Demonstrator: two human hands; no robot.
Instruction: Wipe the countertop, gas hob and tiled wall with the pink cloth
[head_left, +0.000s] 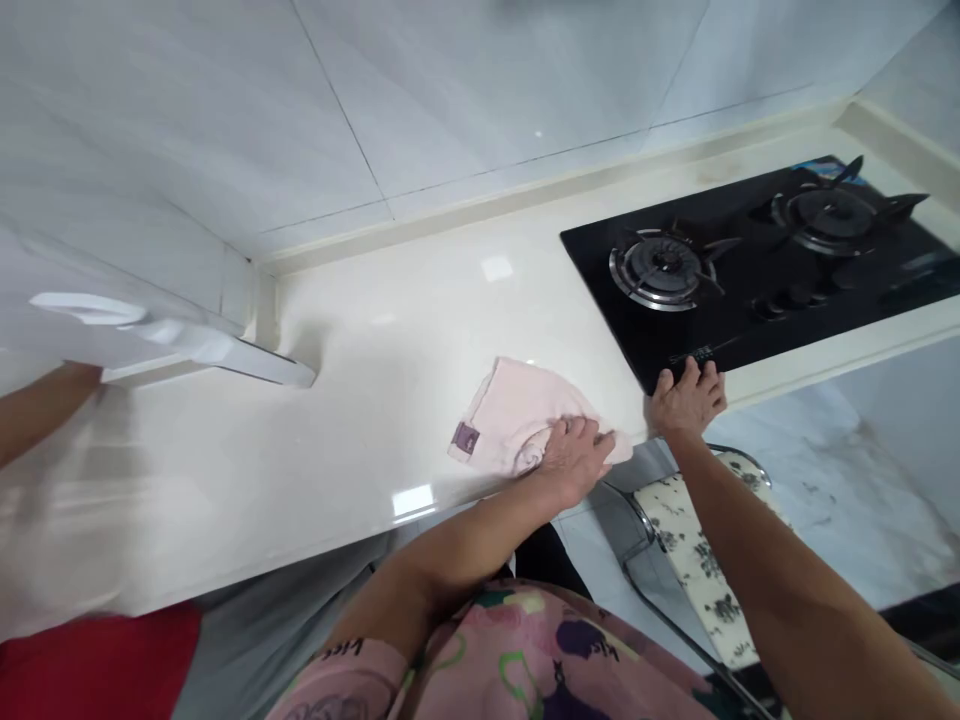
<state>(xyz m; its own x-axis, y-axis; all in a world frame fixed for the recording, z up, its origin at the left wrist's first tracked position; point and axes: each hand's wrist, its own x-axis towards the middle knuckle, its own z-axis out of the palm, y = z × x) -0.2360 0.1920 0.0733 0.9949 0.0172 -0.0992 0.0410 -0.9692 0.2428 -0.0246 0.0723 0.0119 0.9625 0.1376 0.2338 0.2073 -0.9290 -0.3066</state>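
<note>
A pale pink cloth [517, 405] with a small purple tag lies on the white countertop [352, 400], its right part bunched and folded. My left hand [576, 455] presses down on that bunched part near the counter's front edge, fingers curled into the fabric. To the right, my right hand [686, 398] rests at the near-left corner of the black gas hob [739, 290]. Its fingers are spread, with the tips on the glass and nothing held.
On the hob are a left burner [664, 268] and a right burner [832, 215]. A white upright panel edge with a handle [187, 340] stands at the left. Another person's forearm [52, 410] reaches in there. A flower-patterned chair [705, 550] is below the counter.
</note>
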